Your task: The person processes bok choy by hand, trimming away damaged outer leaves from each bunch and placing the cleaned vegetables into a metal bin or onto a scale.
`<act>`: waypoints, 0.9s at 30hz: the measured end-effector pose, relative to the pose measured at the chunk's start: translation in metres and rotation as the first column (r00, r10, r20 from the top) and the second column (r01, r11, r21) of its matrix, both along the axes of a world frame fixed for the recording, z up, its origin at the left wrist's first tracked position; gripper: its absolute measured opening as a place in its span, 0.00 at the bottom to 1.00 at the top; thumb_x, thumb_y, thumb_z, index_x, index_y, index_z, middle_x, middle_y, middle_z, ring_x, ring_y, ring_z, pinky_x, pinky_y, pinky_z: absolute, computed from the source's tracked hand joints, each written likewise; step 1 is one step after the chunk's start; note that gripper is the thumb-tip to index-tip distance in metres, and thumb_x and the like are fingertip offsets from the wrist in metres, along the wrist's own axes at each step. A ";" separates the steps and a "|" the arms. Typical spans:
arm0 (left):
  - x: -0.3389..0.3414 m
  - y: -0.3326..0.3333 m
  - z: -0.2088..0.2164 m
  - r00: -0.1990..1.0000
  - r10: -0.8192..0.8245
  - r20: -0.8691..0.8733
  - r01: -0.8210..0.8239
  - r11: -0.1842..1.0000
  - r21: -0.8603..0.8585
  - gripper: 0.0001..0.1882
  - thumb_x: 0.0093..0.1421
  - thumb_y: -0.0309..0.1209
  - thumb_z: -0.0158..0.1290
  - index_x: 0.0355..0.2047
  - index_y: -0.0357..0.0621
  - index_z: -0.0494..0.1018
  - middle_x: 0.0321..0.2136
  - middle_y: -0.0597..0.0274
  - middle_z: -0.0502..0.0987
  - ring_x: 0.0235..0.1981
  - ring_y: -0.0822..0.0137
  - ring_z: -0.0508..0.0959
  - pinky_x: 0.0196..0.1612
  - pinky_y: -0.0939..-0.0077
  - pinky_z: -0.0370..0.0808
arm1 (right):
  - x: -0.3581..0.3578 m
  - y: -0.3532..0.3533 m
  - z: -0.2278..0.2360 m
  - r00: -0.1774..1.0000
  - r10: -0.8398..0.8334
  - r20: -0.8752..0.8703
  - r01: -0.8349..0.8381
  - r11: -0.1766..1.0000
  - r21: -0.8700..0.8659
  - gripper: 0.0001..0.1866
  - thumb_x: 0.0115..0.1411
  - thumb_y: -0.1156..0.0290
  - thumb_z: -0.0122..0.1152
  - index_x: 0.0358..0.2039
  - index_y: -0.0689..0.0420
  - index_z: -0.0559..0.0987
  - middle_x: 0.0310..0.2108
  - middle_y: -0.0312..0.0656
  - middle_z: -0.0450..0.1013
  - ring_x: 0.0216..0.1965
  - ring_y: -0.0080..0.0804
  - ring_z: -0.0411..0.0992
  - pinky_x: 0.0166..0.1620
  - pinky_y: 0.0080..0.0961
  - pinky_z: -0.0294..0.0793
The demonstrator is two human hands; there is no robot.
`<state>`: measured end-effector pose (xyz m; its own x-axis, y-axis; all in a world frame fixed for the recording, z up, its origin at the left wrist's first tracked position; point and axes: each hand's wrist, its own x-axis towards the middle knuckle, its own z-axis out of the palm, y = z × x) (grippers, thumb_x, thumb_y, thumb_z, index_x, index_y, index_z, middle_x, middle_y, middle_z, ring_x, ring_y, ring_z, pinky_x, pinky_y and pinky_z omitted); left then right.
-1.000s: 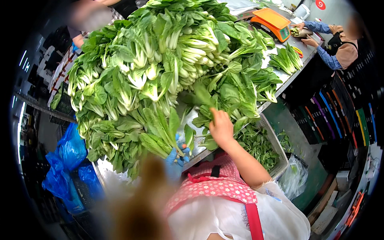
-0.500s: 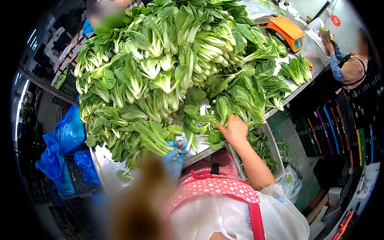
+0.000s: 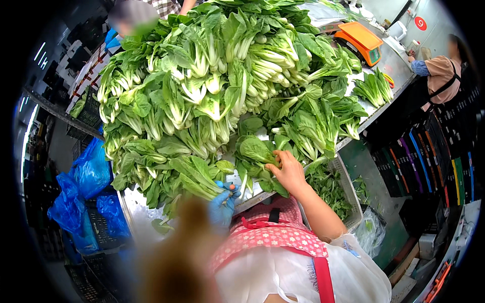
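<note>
A large heap of bok choy [image 3: 202,96] with pale stems covers the metal table. My left hand [image 3: 221,206], in a blue glove, is closed around the stem ends of a bok choy bunch [image 3: 194,177] at the table's near edge. My bare right hand [image 3: 289,174] pinches a bok choy stalk [image 3: 255,150] between thumb and fingers, its broad leaf pointing left. Loose leaves lie on the metal between the two hands. A blurred brown shape at the lower left covers part of my left forearm.
An orange scale [image 3: 359,40] stands at the far right, near a separate bok choy bunch [image 3: 374,88]. Below the right edge is a crate [image 3: 348,192] of greens. Blue plastic bags [image 3: 91,169] hang at left. Two other people stand beyond the table, at far left and far right.
My right hand has shifted slightly left and now holds a stalk with its leaf turned left. My left hand stays on its bunch. The person at far right has lowered their arm toward the table.
</note>
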<state>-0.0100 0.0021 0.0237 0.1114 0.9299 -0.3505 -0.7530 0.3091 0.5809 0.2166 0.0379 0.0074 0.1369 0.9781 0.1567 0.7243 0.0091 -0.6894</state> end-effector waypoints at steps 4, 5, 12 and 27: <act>-0.004 0.004 0.000 1.000 -0.004 -0.031 0.002 0.999 -0.036 0.20 0.53 0.17 0.49 0.47 0.38 0.66 0.34 0.56 0.75 0.38 0.63 0.75 0.45 0.68 0.75 | 0.001 0.001 -0.008 0.987 -0.045 0.155 0.036 0.998 0.057 0.13 0.48 0.67 0.63 0.34 0.59 0.77 0.31 0.47 0.71 0.33 0.46 0.71 0.34 0.37 0.71; -0.003 0.005 0.002 0.999 -0.022 -0.026 0.020 0.999 -0.048 0.19 0.53 0.17 0.49 0.47 0.38 0.66 0.34 0.56 0.75 0.38 0.63 0.75 0.45 0.68 0.75 | 0.000 0.001 -0.009 0.974 -0.034 0.223 0.023 0.998 0.051 0.14 0.48 0.67 0.63 0.34 0.59 0.77 0.30 0.46 0.71 0.32 0.45 0.72 0.34 0.37 0.71; 0.001 0.004 0.008 0.998 -0.065 -0.026 0.066 0.997 0.038 0.09 0.56 0.19 0.49 0.38 0.41 0.69 0.35 0.57 0.75 0.40 0.63 0.75 0.47 0.67 0.74 | -0.005 0.007 0.019 0.985 -0.091 -0.145 0.107 0.988 0.109 0.11 0.49 0.70 0.63 0.32 0.61 0.75 0.27 0.43 0.68 0.28 0.38 0.70 0.32 0.31 0.69; 0.053 0.030 0.024 0.982 -0.109 -0.153 0.122 0.990 0.075 0.06 0.55 0.20 0.52 0.30 0.46 0.69 0.39 0.54 0.75 0.38 0.64 0.75 0.40 0.71 0.73 | -0.009 0.001 0.006 0.483 -0.087 -0.871 0.013 0.996 -0.092 0.13 0.57 0.75 0.56 0.43 0.65 0.72 0.35 0.37 0.72 0.36 0.20 0.68 0.40 0.16 0.68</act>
